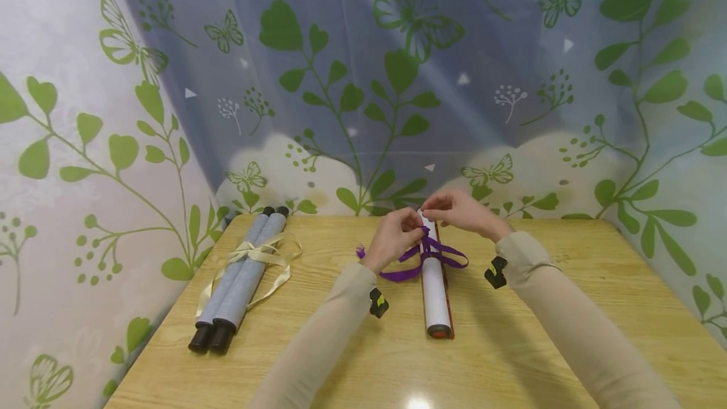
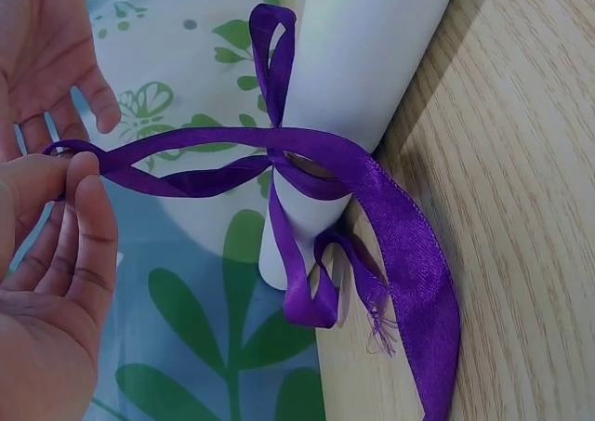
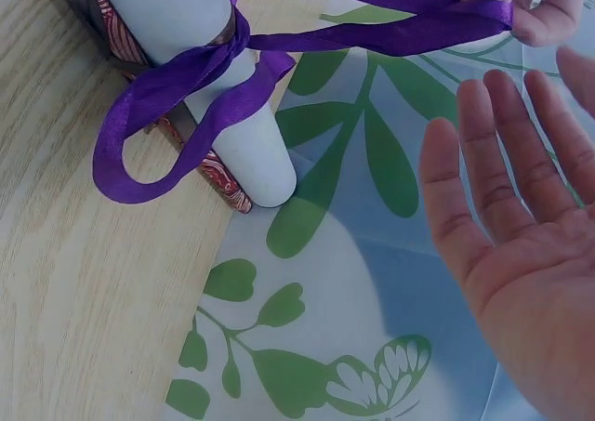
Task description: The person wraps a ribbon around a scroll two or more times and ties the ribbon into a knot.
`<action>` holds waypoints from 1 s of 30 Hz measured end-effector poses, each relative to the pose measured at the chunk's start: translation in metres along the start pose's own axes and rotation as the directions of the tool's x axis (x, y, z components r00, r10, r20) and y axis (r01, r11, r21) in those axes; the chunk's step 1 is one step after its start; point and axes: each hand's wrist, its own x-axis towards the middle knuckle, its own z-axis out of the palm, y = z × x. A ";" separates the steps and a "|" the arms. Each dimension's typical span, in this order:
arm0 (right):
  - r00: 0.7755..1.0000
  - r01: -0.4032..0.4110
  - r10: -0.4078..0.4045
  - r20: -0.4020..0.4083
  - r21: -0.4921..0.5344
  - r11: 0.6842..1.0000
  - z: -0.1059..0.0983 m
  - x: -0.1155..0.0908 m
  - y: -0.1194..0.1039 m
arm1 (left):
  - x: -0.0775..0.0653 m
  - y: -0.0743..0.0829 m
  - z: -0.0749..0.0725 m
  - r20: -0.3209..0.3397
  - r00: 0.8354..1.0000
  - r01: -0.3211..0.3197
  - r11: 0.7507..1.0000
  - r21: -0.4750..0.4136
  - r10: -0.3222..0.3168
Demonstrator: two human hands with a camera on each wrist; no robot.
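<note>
A white rolled scroll (image 1: 436,298) lies lengthwise on the table, a red-patterned edge (image 3: 119,32) showing along one side. Purple ribbon (image 2: 418,263) is knotted around it, with a loop on either side and a frayed end hanging in the left wrist view. My left hand (image 1: 394,237) pinches a ribbon loop between thumb and finger, pulled away from the knot over the scroll's far part. Beside it, my right hand (image 1: 457,212) is held over the scroll's far end. In the right wrist view its fingers (image 3: 507,165) are loosely extended, with nothing held.
Two grey-blue rolled scrolls (image 1: 250,289) with black end knobs lie side by side at the left, tied with a cream ribbon (image 1: 258,252). The wooden table (image 1: 352,358) meets a leaf-and-butterfly printed curtain (image 1: 352,131) at its far edge.
</note>
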 end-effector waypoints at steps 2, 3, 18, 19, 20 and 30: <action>1.000 0.015 -0.015 0.004 -0.020 1.000 0.001 0.000 0.001 | 0.000 0.000 0.001 -0.011 1.000 -0.005 1.000 0.006 0.005; 1.000 0.024 -0.023 0.009 -0.030 0.999 0.001 -0.001 0.002 | 0.001 -0.001 0.001 -0.016 1.000 -0.009 1.000 0.012 0.009; 0.999 0.044 -0.046 -0.016 -0.122 0.992 0.010 -0.003 0.007 | 0.002 -0.002 0.005 -0.044 0.998 0.026 0.992 -0.125 -0.032; 0.999 0.034 -0.037 -0.022 -0.119 0.992 0.010 -0.004 0.007 | 0.002 -0.003 0.005 -0.053 0.998 0.026 0.994 -0.108 -0.032; 0.999 0.030 -0.034 -0.029 -0.120 0.992 0.010 -0.004 0.007 | 0.002 -0.004 0.005 -0.063 0.997 0.029 0.996 -0.081 -0.034; 0.991 -0.004 -0.006 -0.137 -0.075 0.997 0.018 -0.011 0.013 | 0.004 -0.022 0.004 0.018 0.996 0.072 0.941 0.330 -0.082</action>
